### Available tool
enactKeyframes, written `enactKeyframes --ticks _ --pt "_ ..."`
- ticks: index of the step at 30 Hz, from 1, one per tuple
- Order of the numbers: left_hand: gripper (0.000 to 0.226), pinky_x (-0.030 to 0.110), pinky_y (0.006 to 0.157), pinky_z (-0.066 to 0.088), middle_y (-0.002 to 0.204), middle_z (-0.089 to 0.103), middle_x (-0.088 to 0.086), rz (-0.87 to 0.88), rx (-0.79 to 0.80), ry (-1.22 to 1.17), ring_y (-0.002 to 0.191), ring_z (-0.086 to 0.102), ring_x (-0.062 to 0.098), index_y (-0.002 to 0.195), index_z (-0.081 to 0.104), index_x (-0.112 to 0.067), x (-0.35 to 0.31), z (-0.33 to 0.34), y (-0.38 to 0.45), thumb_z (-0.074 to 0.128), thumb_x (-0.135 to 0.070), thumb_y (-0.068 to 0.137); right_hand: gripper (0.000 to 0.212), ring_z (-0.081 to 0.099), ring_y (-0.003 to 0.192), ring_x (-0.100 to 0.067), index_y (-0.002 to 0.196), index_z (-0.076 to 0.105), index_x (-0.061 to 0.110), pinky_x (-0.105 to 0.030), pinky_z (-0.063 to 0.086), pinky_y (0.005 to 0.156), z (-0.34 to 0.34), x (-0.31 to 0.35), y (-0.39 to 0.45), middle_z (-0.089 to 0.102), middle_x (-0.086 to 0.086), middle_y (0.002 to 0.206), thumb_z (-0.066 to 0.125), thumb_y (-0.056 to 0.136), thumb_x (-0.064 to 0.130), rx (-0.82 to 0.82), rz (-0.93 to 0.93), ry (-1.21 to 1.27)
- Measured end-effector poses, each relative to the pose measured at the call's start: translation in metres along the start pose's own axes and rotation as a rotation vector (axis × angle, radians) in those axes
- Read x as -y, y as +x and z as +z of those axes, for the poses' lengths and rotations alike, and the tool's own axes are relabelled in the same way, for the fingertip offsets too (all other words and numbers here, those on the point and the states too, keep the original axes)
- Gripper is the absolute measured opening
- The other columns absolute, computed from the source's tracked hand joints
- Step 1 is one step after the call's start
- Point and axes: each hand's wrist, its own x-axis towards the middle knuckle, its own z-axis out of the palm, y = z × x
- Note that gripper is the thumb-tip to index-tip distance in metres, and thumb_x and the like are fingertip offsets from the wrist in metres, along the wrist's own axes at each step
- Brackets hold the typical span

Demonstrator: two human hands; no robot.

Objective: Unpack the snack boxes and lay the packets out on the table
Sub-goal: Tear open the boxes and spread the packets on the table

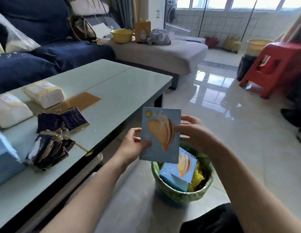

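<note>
I hold a flat light-blue snack box (160, 134) with a biscuit picture upright over a green waste bin (183, 195). My left hand (133, 145) grips its lower left edge and my right hand (193, 130) grips its right edge. A second blue snack box (177, 174) lies inside the bin. Several dark purple packets (50, 148) lie piled on the glass table (116, 91), with two more purple packets (62, 121) just behind them. Another blue box (5, 158) sits at the table's left edge.
Two white tissue packs (43, 93) and a flat brown cardboard piece (79, 101) lie on the table's left. A dark blue sofa (45, 54) stands behind the table. A red plastic stool (274, 66) is on the shiny tiled floor at the right.
</note>
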Motion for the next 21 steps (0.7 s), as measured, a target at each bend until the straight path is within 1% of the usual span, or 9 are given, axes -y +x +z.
enactKeyframes --ticks 2,4,7,9,13,15,17,19,21 --pt "0.051 0.028 0.069 0.053 0.105 0.063 0.006 -0.013 0.092 0.065 0.093 0.066 0.018 0.131 0.047 -0.021 0.007 0.023 0.009 0.072 -0.018 0.086 0.043 0.067 0.095 -0.026 0.123 0.054 0.008 -0.043 0.056 0.084 -0.018 -0.010 0.000 0.067 -0.017 0.113 0.066 0.083 -0.003 -0.037 0.050 -0.060" --pt "0.048 0.024 0.064 0.052 0.103 0.062 0.002 -0.040 0.156 0.078 0.090 0.066 0.015 0.130 0.046 -0.022 0.015 0.042 0.016 0.070 -0.021 0.089 0.043 0.065 0.100 -0.028 0.123 0.052 0.008 -0.042 0.056 0.082 -0.031 -0.021 0.000 0.065 -0.018 0.116 0.064 0.083 -0.005 -0.065 0.110 -0.120" --pt "0.043 0.022 0.061 0.051 0.096 0.063 0.000 -0.065 0.215 0.127 0.082 0.065 0.011 0.125 0.047 -0.021 0.026 0.064 0.025 0.070 -0.024 0.088 0.042 0.064 0.099 -0.027 0.121 0.053 0.005 -0.039 0.054 0.080 -0.049 -0.039 0.003 0.064 -0.018 0.108 0.065 0.082 -0.004 -0.089 0.179 -0.219" --pt "0.042 0.024 0.064 0.052 0.103 0.066 0.007 -0.073 0.224 0.174 0.084 0.064 0.011 0.122 0.051 -0.016 0.034 0.074 0.032 0.072 -0.024 0.086 0.041 0.064 0.097 -0.026 0.118 0.053 0.004 -0.043 0.055 0.083 -0.059 -0.052 0.005 0.064 -0.017 0.103 0.068 0.080 -0.003 -0.098 0.220 -0.276" --pt "0.042 0.024 0.058 0.053 0.103 0.064 0.007 -0.124 0.263 0.241 0.085 0.064 0.013 0.121 0.049 -0.016 0.047 0.089 0.043 0.071 -0.026 0.087 0.018 0.064 0.098 -0.031 0.099 0.060 0.007 -0.050 0.055 0.090 -0.075 -0.072 0.011 0.063 -0.019 0.098 0.062 0.084 -0.004 -0.080 0.324 -0.259" --pt "0.046 0.029 0.064 0.056 0.108 0.063 0.007 -0.168 0.256 0.257 0.093 0.065 0.018 0.125 0.044 -0.018 0.053 0.096 0.049 0.069 -0.029 0.088 0.016 0.066 0.100 -0.034 0.102 0.063 0.003 -0.051 0.055 0.090 -0.081 -0.081 0.017 0.065 -0.020 0.101 0.061 0.087 -0.001 -0.066 0.365 -0.232" --pt "0.049 0.038 0.077 0.058 0.116 0.061 0.008 -0.188 0.225 0.310 0.102 0.063 0.023 0.127 0.044 -0.016 0.061 0.103 0.057 0.069 -0.031 0.088 0.024 0.066 0.099 -0.034 0.113 0.060 -0.003 -0.052 0.055 0.089 -0.086 -0.091 0.023 0.065 -0.021 0.104 0.062 0.088 0.000 -0.063 0.413 -0.237" --pt "0.052 0.044 0.089 0.055 0.119 0.062 0.008 -0.171 0.189 0.416 0.106 0.061 0.025 0.126 0.048 -0.017 0.070 0.112 0.065 0.072 -0.036 0.085 0.034 0.065 0.092 -0.033 0.119 0.056 -0.007 -0.053 0.055 0.087 -0.087 -0.101 0.028 0.064 -0.022 0.100 0.064 0.086 0.000 -0.067 0.460 -0.278" --pt "0.054 0.043 0.093 0.052 0.122 0.061 0.008 -0.155 0.155 0.511 0.108 0.059 0.026 0.126 0.051 -0.018 0.078 0.122 0.071 0.073 -0.040 0.082 0.043 0.064 0.084 -0.032 0.121 0.053 -0.007 -0.056 0.056 0.084 -0.090 -0.112 0.033 0.062 -0.022 0.094 0.065 0.081 0.000 -0.068 0.500 -0.346"
